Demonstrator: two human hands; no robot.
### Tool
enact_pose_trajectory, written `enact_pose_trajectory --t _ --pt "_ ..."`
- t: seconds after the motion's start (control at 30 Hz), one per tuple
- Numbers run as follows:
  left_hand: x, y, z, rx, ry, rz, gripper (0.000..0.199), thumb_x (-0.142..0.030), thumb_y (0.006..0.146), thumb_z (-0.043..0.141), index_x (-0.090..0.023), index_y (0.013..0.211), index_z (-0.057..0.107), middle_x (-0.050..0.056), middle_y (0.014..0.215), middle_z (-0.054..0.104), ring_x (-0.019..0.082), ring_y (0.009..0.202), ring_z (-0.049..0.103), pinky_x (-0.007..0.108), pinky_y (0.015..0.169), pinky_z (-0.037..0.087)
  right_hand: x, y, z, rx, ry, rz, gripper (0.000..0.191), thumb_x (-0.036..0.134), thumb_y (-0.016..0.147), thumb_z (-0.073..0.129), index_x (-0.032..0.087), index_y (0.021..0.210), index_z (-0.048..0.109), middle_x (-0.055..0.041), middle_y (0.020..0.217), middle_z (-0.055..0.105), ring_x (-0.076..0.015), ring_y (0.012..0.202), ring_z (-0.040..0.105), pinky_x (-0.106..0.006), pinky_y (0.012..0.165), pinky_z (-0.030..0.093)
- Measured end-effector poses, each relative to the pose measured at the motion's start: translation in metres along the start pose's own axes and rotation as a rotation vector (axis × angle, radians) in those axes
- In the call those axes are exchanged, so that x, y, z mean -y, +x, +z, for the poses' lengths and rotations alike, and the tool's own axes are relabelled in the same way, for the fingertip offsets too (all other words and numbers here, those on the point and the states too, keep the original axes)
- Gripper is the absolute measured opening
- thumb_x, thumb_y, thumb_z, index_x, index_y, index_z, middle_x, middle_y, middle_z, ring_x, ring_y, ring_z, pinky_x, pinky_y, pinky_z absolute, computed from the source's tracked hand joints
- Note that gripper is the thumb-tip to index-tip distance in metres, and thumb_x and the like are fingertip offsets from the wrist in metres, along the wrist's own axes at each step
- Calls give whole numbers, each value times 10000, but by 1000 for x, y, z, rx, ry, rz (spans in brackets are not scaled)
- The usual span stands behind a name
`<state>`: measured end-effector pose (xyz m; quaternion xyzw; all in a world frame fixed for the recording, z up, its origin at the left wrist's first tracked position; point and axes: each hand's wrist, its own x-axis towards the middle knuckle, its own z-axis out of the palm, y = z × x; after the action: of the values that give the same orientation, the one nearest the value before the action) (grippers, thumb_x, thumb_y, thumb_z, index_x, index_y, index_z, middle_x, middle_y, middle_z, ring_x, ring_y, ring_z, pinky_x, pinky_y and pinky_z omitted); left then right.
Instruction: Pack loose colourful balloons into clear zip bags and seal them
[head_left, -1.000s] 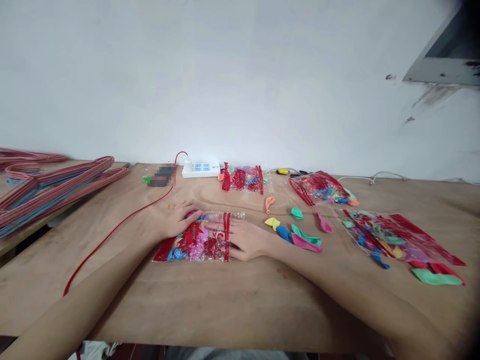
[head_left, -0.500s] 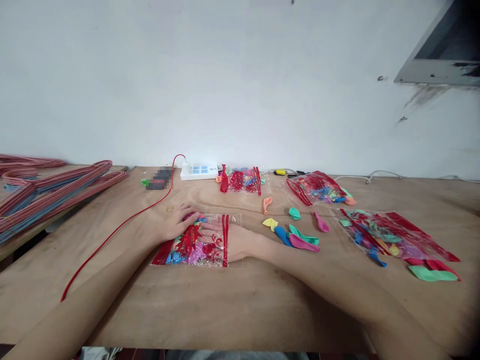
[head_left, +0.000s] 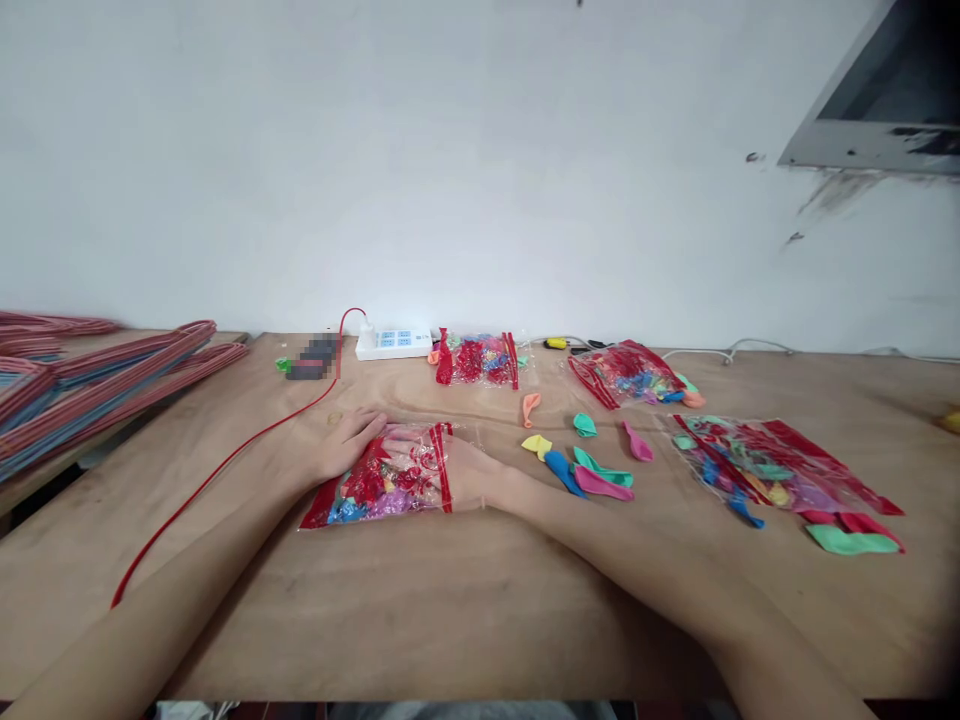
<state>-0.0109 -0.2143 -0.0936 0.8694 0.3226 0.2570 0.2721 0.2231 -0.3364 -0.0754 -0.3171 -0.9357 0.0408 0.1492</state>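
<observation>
On my feed, the left forearm [head_left: 172, 590] and right forearm [head_left: 637, 565] come in bare and slender from the lower corners. The left hand [head_left: 349, 445] and right hand [head_left: 472, 478] are bare too, the fingers long and thin. Along the bottom edge I can see a strip of grey clothing [head_left: 465, 711], too cut off to tell the garment.

Left hand [head_left: 346, 445] on a clear balloon bag [head_left: 390, 478], right hand [head_left: 457, 472] inside it
</observation>
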Motion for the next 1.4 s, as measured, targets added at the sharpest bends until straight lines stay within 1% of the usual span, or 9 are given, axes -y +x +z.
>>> enact_pose_trajectory --t 0.2,0.4,0.53,0.67,0.77,0.93,1.1,1.2,1.4 --pt "-5 2 -1 13 30 30 620 -681 1087 352 -238 1111 784 82 1239 770 305 1227 671 501 1188 478 5 -30 -20 -131 -30 -78 468 322 1064 554 145 1494 611 -170 1578 598 -271 1555 460 -462 1317 359" --pt "-12 1 -4 46 42 50 634 -682 1096 341 -236 1142 789 86 1272 759 316 1251 649 513 1197 464 6 -102 -51 -246 -98 61 302 218 1077 528 197 1302 727 -130 1289 779 -276 1207 716 -463 1061 579" --pt "-17 -1 -5 45 52 51 639 -690 1097 341 -236 1183 783 79 1298 749 318 1280 634 509 1210 454 -4 -164 -85 -273 -170 420 246 251 1047 539 224 1116 773 -107 1092 809 -291 1033 746 -452 916 587" --pt "-20 -2 -7 50 92 68 637 -678 1101 338 -234 1174 789 72 1272 752 309 1259 644 500 1201 467 -13 -218 -115 -32 -98 905 221 430 966 661 235 909 748 -57 835 775 -240 717 707 -332 622 500" --pt "-19 -2 -6 46 93 79 633 -665 1110 324 -239 1157 791 68 1269 751 299 1247 647 489 1197 472 -17 -243 -123 64 18 1023 173 395 907 681 231 925 731 -26 763 743 -207 633 649 -307 552 415" --pt "-17 -2 -4 50 81 75 632 -661 1110 319 -239 1164 786 72 1271 746 301 1259 640 494 1199 470 -17 -251 -126 -30 67 913 263 424 933 634 218 781 698 -32 737 706 -199 652 612 -311 578 409" --pt "-21 -2 -7 52 93 53 614 -673 1094 343 -249 1152 784 61 1272 753 303 1265 648 478 1200 476 -18 -246 -129 -485 129 962 401 562 990 577 201 969 751 -54 733 718 -208 624 651 -308 577 489" --pt "-25 -2 -10 61 111 49 622 -679 1089 342 -248 1160 784 62 1268 759 309 1276 648 476 1201 478 -22 -248 -126 -638 150 999 479 603 993 569 183 1133 751 -69 755 744 -210 576 662 -316 560 521" --pt "-29 -3 -12 70 128 62 600 -670 1095 358 -263 1200 786 47 1285 767 302 1272 653 454 1196 487 -39 -264 -115 -491 -123 1018 387 458 943 655 185 1181 792 -152 1043 811 -292 881 755 -400 785 604"
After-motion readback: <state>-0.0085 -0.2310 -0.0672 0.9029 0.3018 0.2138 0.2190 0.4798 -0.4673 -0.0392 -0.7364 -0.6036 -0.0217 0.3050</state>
